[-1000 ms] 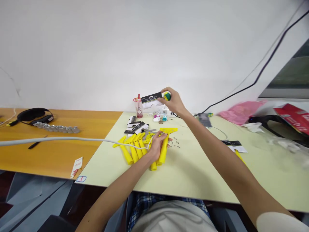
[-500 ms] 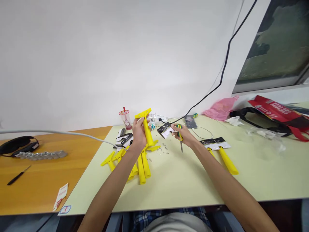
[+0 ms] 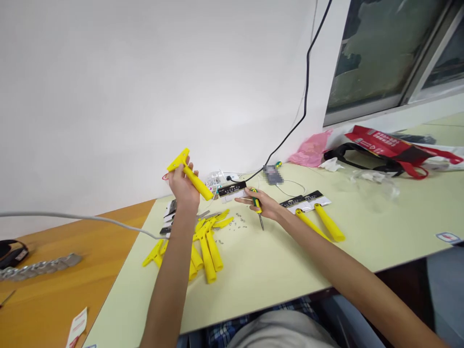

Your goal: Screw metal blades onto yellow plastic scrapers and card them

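My left hand point(image 3: 185, 189) is raised above the table, its fingers wrapped round a yellow T-shaped scraper point(image 3: 197, 182) with its head up and handle slanting down to the right. In my right hand point(image 3: 268, 207) is a screwdriver point(image 3: 256, 200) with a green and yellow handle, its tip pointing down. The thumb and fingers of that hand also pinch a black and white packaging card point(image 3: 232, 191). Below my hands lies a pile of yellow scrapers point(image 3: 207, 256), partly hidden by my left forearm. Small metal screws point(image 3: 239, 221) are scattered beside the pile.
Two yellow scrapers point(image 3: 329, 223) with cards lie on the right. Behind are a power strip point(image 3: 217, 179), a pink bag point(image 3: 311, 149) and a red bag point(image 3: 384, 145). A grey cable point(image 3: 90, 218) crosses on the left, above the wooden table point(image 3: 108, 241).
My left hand has moved left and up, and the scraper in it has tilted. My right hand has turned the card flatter, printed face towards me. The view has swung to the right.
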Demonstrator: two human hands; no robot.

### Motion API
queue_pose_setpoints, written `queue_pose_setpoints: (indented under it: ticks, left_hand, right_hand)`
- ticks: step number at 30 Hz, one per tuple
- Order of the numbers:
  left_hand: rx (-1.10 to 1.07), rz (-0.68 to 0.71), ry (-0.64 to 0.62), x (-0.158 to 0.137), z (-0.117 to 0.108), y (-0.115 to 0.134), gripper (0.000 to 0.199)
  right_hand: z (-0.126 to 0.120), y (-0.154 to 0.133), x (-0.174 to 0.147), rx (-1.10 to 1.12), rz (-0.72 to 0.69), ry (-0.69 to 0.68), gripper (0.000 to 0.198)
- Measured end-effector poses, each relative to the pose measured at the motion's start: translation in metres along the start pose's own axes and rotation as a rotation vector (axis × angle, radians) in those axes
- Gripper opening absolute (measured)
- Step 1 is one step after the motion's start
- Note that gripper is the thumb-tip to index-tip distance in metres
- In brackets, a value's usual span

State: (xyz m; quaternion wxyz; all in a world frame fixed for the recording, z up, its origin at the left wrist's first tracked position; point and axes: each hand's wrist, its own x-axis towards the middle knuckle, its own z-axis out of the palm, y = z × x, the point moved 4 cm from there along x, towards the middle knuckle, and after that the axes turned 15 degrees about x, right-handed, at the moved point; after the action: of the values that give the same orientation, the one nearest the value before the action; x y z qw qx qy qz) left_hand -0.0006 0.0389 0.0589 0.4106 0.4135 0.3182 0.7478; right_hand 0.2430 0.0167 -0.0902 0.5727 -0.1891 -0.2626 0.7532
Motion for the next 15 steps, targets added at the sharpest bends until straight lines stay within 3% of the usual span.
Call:
queue_pose_setpoints:
  ticks: [6, 15]
  left_hand:
    - [-0.021, -0.004, -0.026, 0.006, -0.012, 0.016, 0.011]
    - [-0.054, 0.062, -0.033, -0.005, -0.013, 0.044, 0.01]
  right_hand:
    - [-0.003, 0.009, 0.003, 0.03, 0.014, 0.139, 0.035]
    - [0.002, 0.013, 0.0, -0.111, -0.049, 0.096, 0.05]
